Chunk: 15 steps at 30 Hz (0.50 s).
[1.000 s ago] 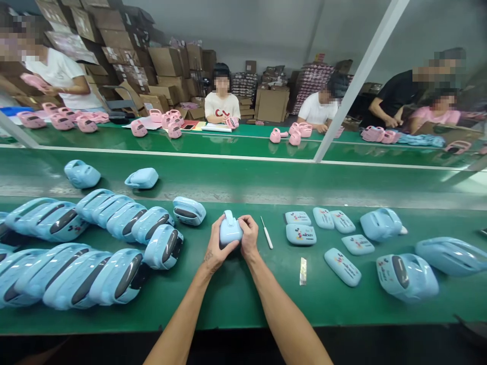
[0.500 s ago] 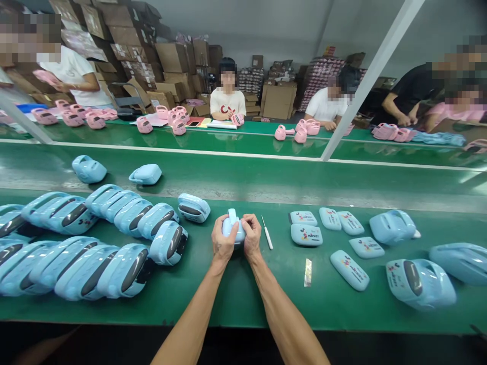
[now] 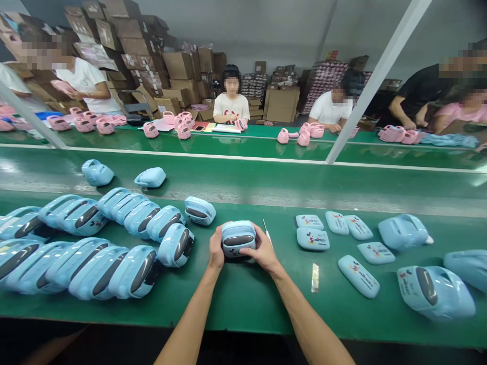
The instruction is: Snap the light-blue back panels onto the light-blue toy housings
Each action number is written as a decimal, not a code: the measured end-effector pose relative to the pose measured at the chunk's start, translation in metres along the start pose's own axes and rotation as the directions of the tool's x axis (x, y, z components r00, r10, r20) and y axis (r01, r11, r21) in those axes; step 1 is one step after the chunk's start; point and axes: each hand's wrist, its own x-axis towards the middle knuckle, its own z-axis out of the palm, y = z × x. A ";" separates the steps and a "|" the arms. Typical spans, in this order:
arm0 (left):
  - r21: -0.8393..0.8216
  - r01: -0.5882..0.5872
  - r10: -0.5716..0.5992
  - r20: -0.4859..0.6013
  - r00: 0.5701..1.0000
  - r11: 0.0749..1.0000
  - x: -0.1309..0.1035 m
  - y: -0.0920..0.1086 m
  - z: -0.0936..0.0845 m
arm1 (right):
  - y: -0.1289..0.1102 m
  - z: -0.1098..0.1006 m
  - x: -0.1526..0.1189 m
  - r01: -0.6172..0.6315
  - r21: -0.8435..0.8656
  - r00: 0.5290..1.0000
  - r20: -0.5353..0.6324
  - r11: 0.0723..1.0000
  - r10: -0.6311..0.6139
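Between my two hands is a light-blue plastic casing (image 3: pixel 238 231) with a top handle, a dark glossy oval window and a small printed figure on its front. My left hand (image 3: pixel 216 248) wraps its left side. My right hand (image 3: pixel 265 248) grips the right side, with the thumb across the lower front. The window side faces me. Partly behind my right hand, a thin tool with a white handle and metal shaft (image 3: pixel 265 224) lies on the green table. Just beyond my left hand stands a similar casing (image 3: pixel 200 211).
Rows of blue casings (image 3: pixel 89 266) fill the left side. On the right lie several printed blue covers (image 3: pixel 358 276), a shiny strip (image 3: pixel 315 278) and larger blue casings (image 3: pixel 436 291). Across the green belt (image 3: pixel 243 177), people handle pink casings (image 3: pixel 183 132) beneath a white frame post (image 3: pixel 375 83).
The casing in my hands has been turned, so its dark window now faces me. My right hand has shifted from its edge to grip the side and front. The view has moved slightly.
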 end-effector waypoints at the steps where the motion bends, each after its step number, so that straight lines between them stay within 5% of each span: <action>1: 0.035 -0.013 0.015 -0.043 0.999 0.999 0.000 -0.002 0.001 | 0.002 -0.001 -0.001 0.028 -0.051 1.000 0.015 0.998 -0.027; 4: 0.135 -0.049 0.067 -0.134 0.989 0.990 -0.001 -0.007 0.004 | 0.003 0.003 -0.002 0.099 -0.172 0.995 -0.006 0.980 -0.102; 8: 0.218 -0.099 0.128 -0.122 0.984 0.971 -0.007 -0.006 0.004 | 0.001 0.018 0.004 0.178 -0.421 0.955 -0.143 0.889 -0.258; 15: 0.315 -0.115 0.178 -0.181 0.967 0.942 -0.008 -0.011 0.009 | 0.016 0.035 0.011 0.133 -0.484 0.916 -0.272 0.865 -0.293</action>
